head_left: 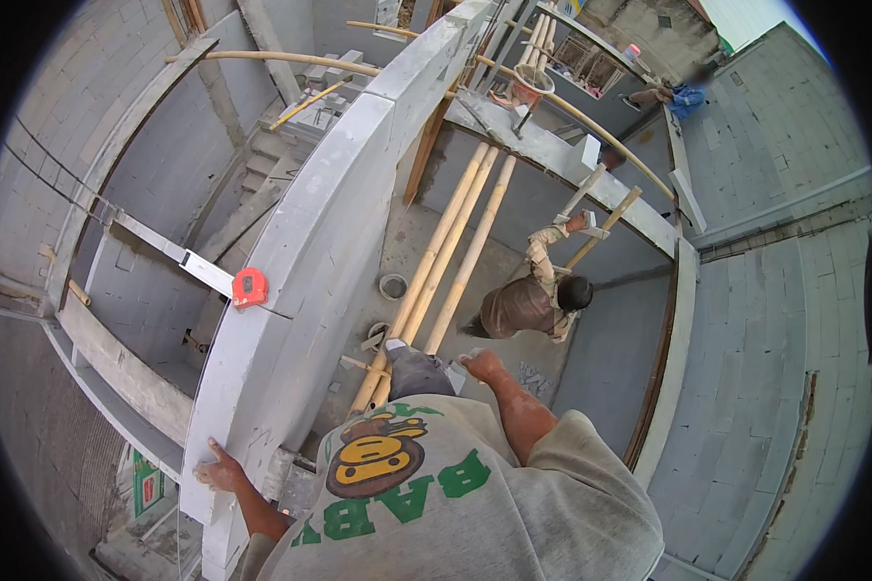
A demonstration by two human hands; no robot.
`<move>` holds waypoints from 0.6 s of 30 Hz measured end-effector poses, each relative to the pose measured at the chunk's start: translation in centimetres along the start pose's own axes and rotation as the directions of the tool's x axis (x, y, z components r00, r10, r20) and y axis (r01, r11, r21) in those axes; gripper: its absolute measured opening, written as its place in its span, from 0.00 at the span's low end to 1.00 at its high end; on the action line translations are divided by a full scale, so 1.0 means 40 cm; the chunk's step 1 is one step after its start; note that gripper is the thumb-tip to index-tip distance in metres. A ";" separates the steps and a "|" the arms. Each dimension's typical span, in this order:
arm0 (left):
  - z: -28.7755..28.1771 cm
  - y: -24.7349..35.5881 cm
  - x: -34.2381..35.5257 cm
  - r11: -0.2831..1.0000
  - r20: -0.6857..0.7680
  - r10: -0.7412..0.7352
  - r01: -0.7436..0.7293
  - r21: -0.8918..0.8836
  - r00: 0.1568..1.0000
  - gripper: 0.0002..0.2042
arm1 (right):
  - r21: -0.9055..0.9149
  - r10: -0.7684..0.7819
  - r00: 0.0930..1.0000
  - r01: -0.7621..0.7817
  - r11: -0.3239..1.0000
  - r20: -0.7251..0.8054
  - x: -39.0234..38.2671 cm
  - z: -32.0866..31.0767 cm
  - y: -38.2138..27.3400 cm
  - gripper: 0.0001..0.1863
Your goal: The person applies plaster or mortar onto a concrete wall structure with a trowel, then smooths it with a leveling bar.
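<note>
My left hand (221, 472) rests on the top of a pale block wall (339, 165), fingers stretched and holding nothing. Farther along the same wall top lies a red tape measure (250, 288). A white bar (206, 275) reaches leftward from beside it. My right hand (482, 365) is held out over the room below, its fingers curled closed. Whatever may be inside them is hidden. Close to that hand are my bent knee in dark trousers (421, 373) and a small pale piece (455, 376).
Long bamboo poles (446, 242) span the gap beneath me. Below, a co-worker (528, 305) reaches toward wooden pieces by the far wall. Buckets (392, 286) stand on the floor. Another bucket (531, 85) sits on the far wall ledge. A person in blue (686, 100) is farther back.
</note>
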State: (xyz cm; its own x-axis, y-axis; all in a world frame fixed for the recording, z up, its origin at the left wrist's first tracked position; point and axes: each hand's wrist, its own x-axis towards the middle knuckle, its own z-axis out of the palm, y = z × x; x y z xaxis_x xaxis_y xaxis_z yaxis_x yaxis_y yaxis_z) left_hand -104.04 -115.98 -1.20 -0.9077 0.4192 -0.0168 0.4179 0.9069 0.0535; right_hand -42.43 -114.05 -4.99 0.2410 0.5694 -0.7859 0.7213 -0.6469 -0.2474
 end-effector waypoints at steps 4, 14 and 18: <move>0.026 0.042 0.015 0.987 0.054 -0.160 0.161 -0.025 0.986 0.45 | -0.048 -0.120 0.964 0.111 0.993 -0.239 0.124 -0.086 0.069 0.24; 0.020 0.257 -0.166 0.987 0.031 -0.132 0.135 -0.084 0.991 0.39 | 0.130 -0.068 0.974 0.098 0.987 -0.218 0.258 -0.294 0.157 0.16; 0.002 0.258 -0.170 0.996 0.049 -0.073 0.076 -0.045 0.996 0.38 | 0.221 -0.080 0.971 0.131 0.966 -0.223 0.225 -0.312 0.129 0.21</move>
State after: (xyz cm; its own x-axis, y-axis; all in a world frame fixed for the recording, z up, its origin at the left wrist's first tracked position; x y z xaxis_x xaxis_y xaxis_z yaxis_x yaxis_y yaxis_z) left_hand -93.55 -109.48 -0.62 -0.9330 0.3531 -0.0695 0.3459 0.9332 0.0971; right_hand -28.45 -105.93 -6.26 0.3211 0.7183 -0.6171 0.5850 -0.6629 -0.4672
